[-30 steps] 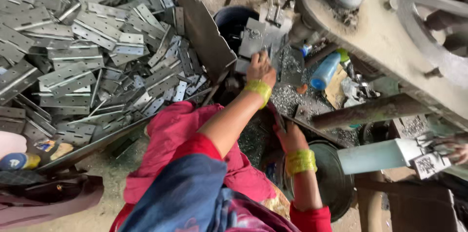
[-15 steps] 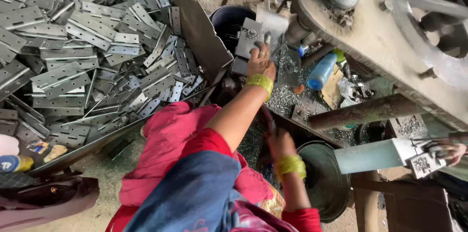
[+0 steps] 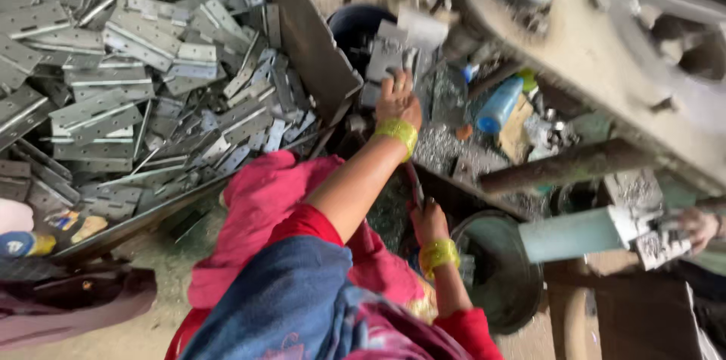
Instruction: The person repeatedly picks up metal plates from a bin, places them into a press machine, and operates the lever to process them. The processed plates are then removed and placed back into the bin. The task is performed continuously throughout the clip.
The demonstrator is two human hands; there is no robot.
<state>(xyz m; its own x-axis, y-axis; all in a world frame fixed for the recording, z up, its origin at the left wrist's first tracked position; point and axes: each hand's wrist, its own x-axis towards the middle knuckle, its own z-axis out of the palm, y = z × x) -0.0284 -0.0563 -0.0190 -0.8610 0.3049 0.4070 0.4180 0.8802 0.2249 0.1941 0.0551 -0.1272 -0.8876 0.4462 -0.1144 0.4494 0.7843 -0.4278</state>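
Left hand (image 3: 398, 99) reached far, grasped grey metal plate (image 3: 383, 60); right hand (image 3: 429, 221) near, clenched on thin rod (image 3: 415, 187); hinge pile (image 3: 136, 72) left; green bucket (image 3: 503, 277) right.

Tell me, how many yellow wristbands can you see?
2: one yellow wristband on the left hand reaching up to the metal plates, the other on the right hand beside the dark bucket.
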